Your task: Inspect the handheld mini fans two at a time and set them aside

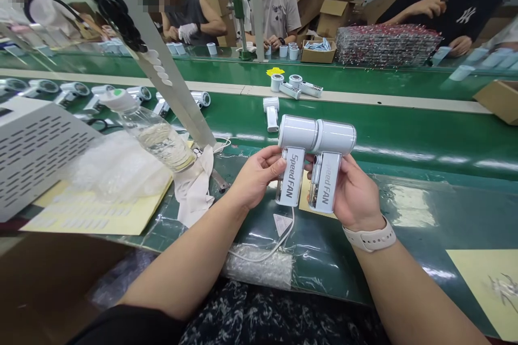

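Left hand (256, 178) grips a white Speed FAN handheld fan (292, 177) and right hand (353, 197) a matching fan (327, 182), both upright, heads touching, above a green conveyor belt (421, 143). Further fans (272, 113) lie beyond; a co-worker (279, 16) stands opposite.

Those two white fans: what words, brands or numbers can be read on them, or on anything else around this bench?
"Speed FAN" on the handle of the white fan in the left hand.
"Speed FAN" on the handle of the second white fan in the right hand, its first letters dimmed by glare.
"NY" logo on a co-worker's black T-shirt.
Rows of print on the yellow sheet: too small to read.
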### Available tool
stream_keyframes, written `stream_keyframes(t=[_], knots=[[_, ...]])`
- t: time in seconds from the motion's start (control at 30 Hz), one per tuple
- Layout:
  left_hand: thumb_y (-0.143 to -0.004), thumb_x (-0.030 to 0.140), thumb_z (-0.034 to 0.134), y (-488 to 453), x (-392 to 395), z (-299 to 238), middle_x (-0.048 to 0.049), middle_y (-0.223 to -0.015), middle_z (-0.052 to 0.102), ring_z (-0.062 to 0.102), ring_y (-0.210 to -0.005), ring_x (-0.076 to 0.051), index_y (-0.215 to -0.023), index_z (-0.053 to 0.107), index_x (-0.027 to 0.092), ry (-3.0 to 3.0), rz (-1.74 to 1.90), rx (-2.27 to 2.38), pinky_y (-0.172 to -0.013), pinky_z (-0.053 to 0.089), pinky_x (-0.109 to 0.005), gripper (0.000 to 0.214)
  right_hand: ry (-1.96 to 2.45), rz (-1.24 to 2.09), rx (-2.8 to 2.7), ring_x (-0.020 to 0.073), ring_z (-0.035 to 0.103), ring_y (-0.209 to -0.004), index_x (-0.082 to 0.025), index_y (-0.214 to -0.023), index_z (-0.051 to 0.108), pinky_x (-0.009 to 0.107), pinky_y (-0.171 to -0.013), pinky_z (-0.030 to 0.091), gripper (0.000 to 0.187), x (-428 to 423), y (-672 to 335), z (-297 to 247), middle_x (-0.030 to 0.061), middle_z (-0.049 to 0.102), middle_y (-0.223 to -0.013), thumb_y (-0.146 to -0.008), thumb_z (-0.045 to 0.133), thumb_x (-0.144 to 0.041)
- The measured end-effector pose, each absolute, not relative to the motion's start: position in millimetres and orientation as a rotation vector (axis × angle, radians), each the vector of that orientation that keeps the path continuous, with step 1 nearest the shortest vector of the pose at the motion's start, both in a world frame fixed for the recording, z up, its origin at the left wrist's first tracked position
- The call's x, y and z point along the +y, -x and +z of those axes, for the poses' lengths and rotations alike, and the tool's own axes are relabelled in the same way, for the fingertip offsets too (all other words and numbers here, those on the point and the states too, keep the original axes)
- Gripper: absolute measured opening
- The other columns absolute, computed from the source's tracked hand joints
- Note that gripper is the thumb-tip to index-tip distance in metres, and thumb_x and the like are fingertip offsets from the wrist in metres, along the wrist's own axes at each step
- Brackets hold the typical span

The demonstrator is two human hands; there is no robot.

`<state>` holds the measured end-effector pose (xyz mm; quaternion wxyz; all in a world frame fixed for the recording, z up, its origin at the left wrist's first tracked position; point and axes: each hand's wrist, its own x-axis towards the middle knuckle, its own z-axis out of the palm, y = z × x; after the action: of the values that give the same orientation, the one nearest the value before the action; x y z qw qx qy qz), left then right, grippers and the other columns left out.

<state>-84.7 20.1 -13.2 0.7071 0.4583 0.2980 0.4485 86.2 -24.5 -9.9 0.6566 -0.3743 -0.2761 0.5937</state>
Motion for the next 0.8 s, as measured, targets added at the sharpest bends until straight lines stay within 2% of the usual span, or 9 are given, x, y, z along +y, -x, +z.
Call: stream_keyframes(t=[0.27, 0.4, 0.5, 0.67, 0.73, 0.8], knots=[[-0.062, 0.05, 0.09, 86, 20, -12, -0.005, -0.082, 0.075, 0.064, -0.068, -0.013, -0.103, 0.071, 0.018, -0.988, 0.985, 0.691, -0.06, 0.048, -0.024, 0.055, 0.838, 1.327, -0.624, 0.0259, 0.074, -0.087, -0.029, -0.111, 0.066, 0.052, -0.087, 0.058, 0.026, -24, -86, -14, 0.0031, 0.077, -0.093, -0.087, 0.057, -0.032], [-0.069, 0.046, 0.086, 87, 19, -10, -0.0084, -0.092, 0.076, 0.068, -0.081, -0.018, -0.105, 0.072, 0.017, -1.06, 0.965, 0.698, -0.067, 0.051, -0.027, 0.048, 0.825, 1.292, -0.736, 0.0306, 0.072, -0.098, -0.027, -0.118, 0.064, 0.053, -0.084, 0.059, 0.035, -23, -91, -20, 0.0064, 0.075, -0.099, -0.086, 0.055, -0.039], [-0.071, 0.039, 0.084, 89, 20, -9, -0.0082, -0.095, 0.076, 0.07, -0.092, -0.021, -0.104, 0.073, 0.017, -1.198, 1.004, 0.717, -0.079, 0.054, -0.031, 0.041, 0.892, 1.154, -0.913, 0.0294, 0.07, -0.099, -0.028, -0.118, 0.061, 0.05, -0.084, 0.06, 0.036, -25, -94, -25, 0.0069, 0.072, -0.107, -0.084, 0.066, -0.041], [-0.067, 0.036, 0.083, 95, 20, -8, -0.0079, -0.098, 0.077, 0.07, -0.094, -0.025, -0.101, 0.075, 0.018, -1.544, 1.102, 0.799, -0.086, 0.056, -0.038, 0.039, 0.943, 0.889, -1.199, 0.0271, 0.069, -0.093, -0.029, -0.119, 0.056, 0.044, -0.075, 0.061, 0.056, -32, -95, -26, 0.0069, 0.07, -0.11, -0.072, 0.086, -0.035], [-0.067, 0.034, 0.084, 97, 19, -7, -0.01, -0.106, 0.077, 0.07, -0.104, -0.028, -0.103, 0.075, 0.019, -1.68, 1.168, 0.793, -0.093, 0.055, -0.041, 0.04, 0.866, 0.875, -1.278, 0.0292, 0.069, -0.104, -0.03, -0.12, 0.054, 0.046, -0.081, 0.06, 0.056, -33, -96, -23, 0.0083, 0.069, -0.119, -0.074, 0.086, -0.033], [-0.071, 0.031, 0.083, 98, 20, -7, -0.0114, -0.115, 0.075, 0.069, -0.111, -0.028, -0.105, 0.074, 0.02, -1.825, 1.27, 0.728, -0.1, 0.053, -0.043, 0.036, 0.79, 0.843, -1.35, 0.0319, 0.063, -0.12, -0.03, -0.121, 0.055, 0.052, -0.097, 0.054, 0.054, -33, -97, -20, 0.0099, 0.067, -0.128, -0.076, 0.084, -0.035]])
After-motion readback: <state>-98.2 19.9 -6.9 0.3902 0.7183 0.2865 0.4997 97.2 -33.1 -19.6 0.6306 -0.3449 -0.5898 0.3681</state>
